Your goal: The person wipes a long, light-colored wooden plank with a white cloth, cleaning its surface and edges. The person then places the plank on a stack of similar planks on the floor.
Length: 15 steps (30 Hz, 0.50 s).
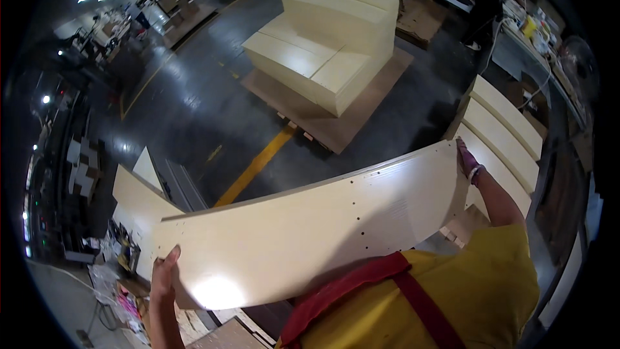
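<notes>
A long, pale wooden panel [284,239] with rows of small drilled holes stretches across the view in front of my body. My left hand [166,270] grips its left end, the thumb lying on the upper face and the other fingers hidden beneath. At the far right corner, my right hand [466,158], which looks gloved, is closed round the edge. Close to that hand stands a stack of pale curved boards [500,129]. Under the panel's left end lies another light board [139,197] on a work surface.
Ahead, large stacks of pale panels [323,39] rest on a brown sheet over a pallet [361,123]. A yellow line [255,168] crosses the dark floor. A cluttered bench [529,52] stands at right; tools and plastic wrap [106,281] lie at left.
</notes>
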Tool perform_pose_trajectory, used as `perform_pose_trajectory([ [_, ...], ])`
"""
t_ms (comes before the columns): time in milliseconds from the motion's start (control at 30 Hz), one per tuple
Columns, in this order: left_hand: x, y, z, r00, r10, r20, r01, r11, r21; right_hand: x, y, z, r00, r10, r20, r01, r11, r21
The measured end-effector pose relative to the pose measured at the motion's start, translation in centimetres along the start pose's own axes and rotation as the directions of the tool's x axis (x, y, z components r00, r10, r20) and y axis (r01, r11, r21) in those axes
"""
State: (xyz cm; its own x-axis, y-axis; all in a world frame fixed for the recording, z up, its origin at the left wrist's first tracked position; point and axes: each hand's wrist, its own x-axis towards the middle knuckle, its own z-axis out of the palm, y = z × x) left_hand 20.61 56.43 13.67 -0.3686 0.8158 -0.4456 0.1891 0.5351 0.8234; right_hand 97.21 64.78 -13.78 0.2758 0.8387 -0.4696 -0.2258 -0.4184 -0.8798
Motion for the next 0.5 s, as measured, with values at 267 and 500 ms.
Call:
perform_pose_trajectory([
  [267, 15.0, 10.0, 7.2, 0.918, 0.056, 0.392, -0.069, 0.997, 0.020, 2.0, 4.3, -3.0, 0.988, 0.090, -0.129, -0.057, 0.969, 0.240],
  [500, 23.9, 16.7, 9.9, 0.890, 0.014, 0.456, -0.061, 0.994, 0.088, 9.4, 1.0, -1.8, 0.984, 0.158, -0.087, -0.116, 0.925, 0.362],
])
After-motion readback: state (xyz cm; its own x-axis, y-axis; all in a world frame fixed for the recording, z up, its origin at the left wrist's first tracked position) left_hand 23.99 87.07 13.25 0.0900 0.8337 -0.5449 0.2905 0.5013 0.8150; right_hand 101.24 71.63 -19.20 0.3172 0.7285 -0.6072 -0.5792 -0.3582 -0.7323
